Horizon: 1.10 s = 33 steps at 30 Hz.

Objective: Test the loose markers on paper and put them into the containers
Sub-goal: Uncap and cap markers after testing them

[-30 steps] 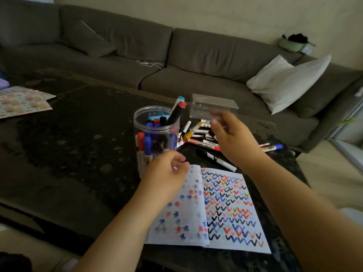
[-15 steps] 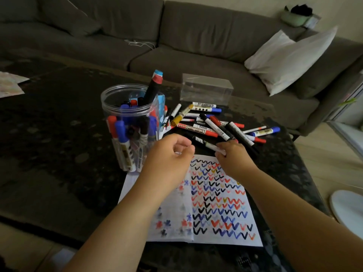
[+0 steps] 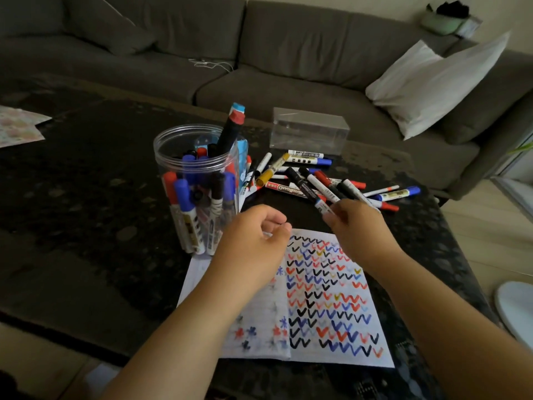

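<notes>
Well along: jar [image 3: 199, 180] at ten o'clock packed, paper [image 3: 323, 298] filled. Loose markers [image 3: 317, 180] at one o'clock remaining. Right hand [image 3: 357, 226] apparently pinching one marker [image 3: 305, 189]; left hand [image 3: 253, 235] curled, contents unclear.

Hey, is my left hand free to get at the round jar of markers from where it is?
Probably yes. The left hand holds no marker and hovers over the paper, right beside the round jar. Nothing stands between them, and the jar's mouth is open.
</notes>
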### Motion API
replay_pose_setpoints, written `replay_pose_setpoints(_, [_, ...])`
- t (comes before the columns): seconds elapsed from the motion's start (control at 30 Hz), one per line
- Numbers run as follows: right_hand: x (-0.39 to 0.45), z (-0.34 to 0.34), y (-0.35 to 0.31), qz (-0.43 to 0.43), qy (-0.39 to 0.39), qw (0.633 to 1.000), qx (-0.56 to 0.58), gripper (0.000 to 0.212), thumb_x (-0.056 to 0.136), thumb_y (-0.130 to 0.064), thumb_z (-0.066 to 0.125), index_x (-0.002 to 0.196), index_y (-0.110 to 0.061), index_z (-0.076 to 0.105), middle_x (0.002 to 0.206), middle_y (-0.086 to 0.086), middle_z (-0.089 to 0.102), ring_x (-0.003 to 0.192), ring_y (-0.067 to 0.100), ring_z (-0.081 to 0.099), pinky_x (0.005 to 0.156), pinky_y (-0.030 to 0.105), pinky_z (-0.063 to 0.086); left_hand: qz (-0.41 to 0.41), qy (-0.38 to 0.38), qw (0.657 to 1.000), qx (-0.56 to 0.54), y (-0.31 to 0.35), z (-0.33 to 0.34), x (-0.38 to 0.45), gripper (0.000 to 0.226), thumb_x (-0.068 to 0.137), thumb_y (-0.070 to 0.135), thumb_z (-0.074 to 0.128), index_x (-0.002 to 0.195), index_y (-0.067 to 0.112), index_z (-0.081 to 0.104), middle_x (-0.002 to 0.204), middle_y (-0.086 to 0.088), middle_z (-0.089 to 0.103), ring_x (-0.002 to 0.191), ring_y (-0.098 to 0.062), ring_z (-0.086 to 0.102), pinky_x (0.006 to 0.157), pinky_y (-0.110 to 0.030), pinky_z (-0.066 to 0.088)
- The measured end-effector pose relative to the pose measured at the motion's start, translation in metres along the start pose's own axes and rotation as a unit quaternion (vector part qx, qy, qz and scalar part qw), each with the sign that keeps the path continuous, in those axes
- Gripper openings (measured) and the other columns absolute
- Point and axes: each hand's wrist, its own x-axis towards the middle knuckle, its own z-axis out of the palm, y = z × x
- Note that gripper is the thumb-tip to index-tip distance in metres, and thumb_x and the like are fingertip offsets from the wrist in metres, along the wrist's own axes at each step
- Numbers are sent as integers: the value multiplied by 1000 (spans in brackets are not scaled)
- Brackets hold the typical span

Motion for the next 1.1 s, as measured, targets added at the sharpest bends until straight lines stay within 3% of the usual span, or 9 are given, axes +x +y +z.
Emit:
replay_pose_setpoints(0.1, [-52,-16,-1,21,-88,988,124,21,93,-40,51,108,-29,61,85,-7,62,63,12,59,50,20,48,-4,-19,1000,-11,3,4,-5,10,93,29,52,97,30,61,93,11,64,85,-2,61,71,-18,47])
replay_pose_setpoints(0.23, [-108,-15,14,61,-165,938,297,18,93,-30,53,89,-23,68,79,-6,71,74,16,68,80,33,54,-79,-74,974,-201,13,13,-15,19,98,27,44,103,21,61,96,7,68,85,-9,65,78,-27,50])
replay_pose_setpoints(0.4, [-151,-10,31,86,-251,820,507,26,82,-20,52,98,-3,64,78,8,69,72,15,65,66,21,53,-123,-167,906,-369,17,26,-32,22,97,16,44,102,11,65,87,-4,70,79,-16,62,74,-31,48])
replay_pose_setpoints(0.53, [-161,-7,32,82,-241,798,546,35,75,-31,50,98,-8,64,82,8,70,74,17,66,68,25,55,-116,-216,895,-372,15,38,-49,17,93,13,50,88,13,66,76,-3,67,70,-14,62,64,-28,50])
replay_pose_setpoints(0.63, [-158,-1,28,82,-204,769,601,33,80,-34,47,88,-6,61,69,6,61,57,14,56,55,23,49,-106,-270,883,-370,12,47,-61,14,85,18,55,87,10,66,76,-8,64,48,-13,52,46,-25,46])
replay_pose_setpoints(0.77, [-151,-5,24,91,-237,690,677,21,85,-33,46,84,-12,50,56,0,41,42,5,29,38,14,25,-107,-313,839,-433,15,54,-66,27,80,27,48,91,9,64,98,-2,73,47,-7,55,54,-21,50])
replay_pose_setpoints(0.83, [-151,-9,25,98,-263,656,701,21,85,-36,46,87,-15,51,54,-2,36,41,2,24,35,12,22,-104,-330,811,-472,17,54,-67,32,82,29,44,98,8,63,103,-2,72,65,-8,68,60,-22,54])
replay_pose_setpoints(0.93, [-153,-11,27,85,-262,664,695,19,85,-38,45,85,-20,50,52,-5,34,40,0,23,35,10,18,-90,-326,807,-484,18,58,-69,29,82,28,44,96,9,61,103,-7,72,99,-19,68,77,-30,57])
replay_pose_setpoints(1.1, [-157,-7,29,74,-202,741,636,26,93,-35,41,77,-15,46,52,-4,37,40,2,24,36,12,19,-98,-265,832,-477,20,67,-74,27,81,28,46,88,6,59,93,-9,74,84,-14,71,70,-21,56])
